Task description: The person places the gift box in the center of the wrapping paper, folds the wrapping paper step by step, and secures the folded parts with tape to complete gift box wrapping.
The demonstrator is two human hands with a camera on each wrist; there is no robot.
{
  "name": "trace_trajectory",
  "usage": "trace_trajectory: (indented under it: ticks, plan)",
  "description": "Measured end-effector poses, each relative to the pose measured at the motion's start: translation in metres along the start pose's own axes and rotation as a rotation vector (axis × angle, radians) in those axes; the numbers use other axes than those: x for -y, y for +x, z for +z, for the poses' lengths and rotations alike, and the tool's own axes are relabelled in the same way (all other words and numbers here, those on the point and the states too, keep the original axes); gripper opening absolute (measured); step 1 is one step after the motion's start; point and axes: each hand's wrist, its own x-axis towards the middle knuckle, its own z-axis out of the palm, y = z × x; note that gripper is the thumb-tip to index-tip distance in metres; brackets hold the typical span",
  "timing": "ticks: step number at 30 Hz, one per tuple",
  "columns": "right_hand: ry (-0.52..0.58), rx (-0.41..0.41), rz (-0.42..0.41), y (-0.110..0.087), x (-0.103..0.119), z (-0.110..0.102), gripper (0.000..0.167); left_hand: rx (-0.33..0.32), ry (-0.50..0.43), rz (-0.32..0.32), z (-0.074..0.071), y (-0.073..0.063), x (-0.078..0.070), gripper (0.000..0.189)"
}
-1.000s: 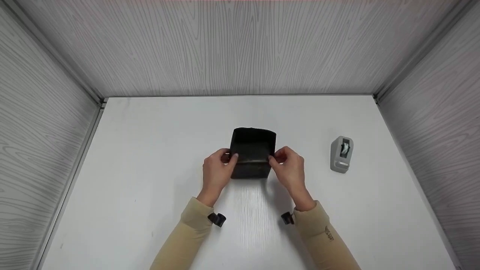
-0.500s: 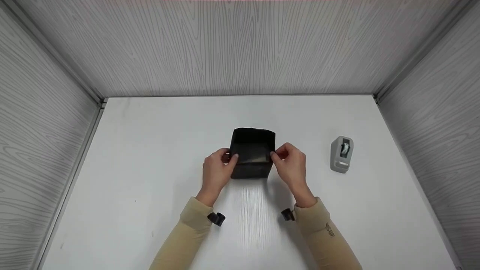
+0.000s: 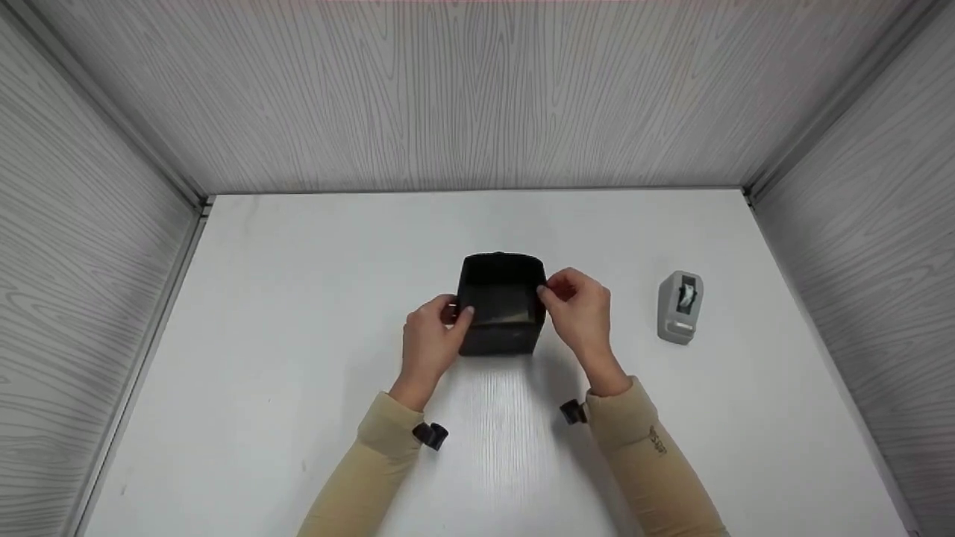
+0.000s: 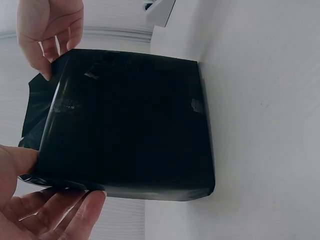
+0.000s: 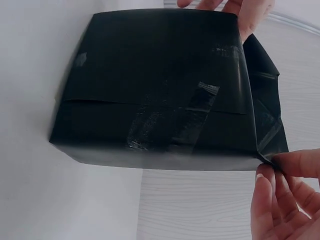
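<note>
Two hands hold one black box (image 3: 498,340), which is placed between them, with its hollow side facing up. The left hand (image 3: 431,335) pinches the side wall nearest to it, near the rim: its thumb lies on the rim and its other fingers are against the outside of the wall. The right hand (image 3: 582,309) pinches the opposite rim between thumb and fingers, a little farther from the body than the left hand. The base of the box seems to rest on the table (image 3: 313,298). On the wall which faces the person, between the hands, a strip of clear tape (image 5: 200,110) is stuck across a seam. To the right of the right hand, well apart from it, stands a grey tape dispenser (image 3: 679,307).

In my judgement, the step in hand is to adjust the rim at the right hand's side. For doing it well, the left hand should be a quiet anchor, while the right hand presses the edge with small, even force. Pulling outward would be risky, because the wall looks thin and may crease, or the tape may lift.
</note>
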Motion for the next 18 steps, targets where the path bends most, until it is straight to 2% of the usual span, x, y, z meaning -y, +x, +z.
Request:
trace_trajectory:
  ticks: [7,18]
  plan:
    - [0.064,-0.015,-0.031,0.005,0.002,0.0,0.011,0.005,0.007,0.006,0.0,-0.001,-0.001,0.026]
    - [0.069,0.122,-0.015,-0.006,-0.008,-0.009,0.013,0.016,0.005,-0.005,0.0,-0.001,0.0,0.027]
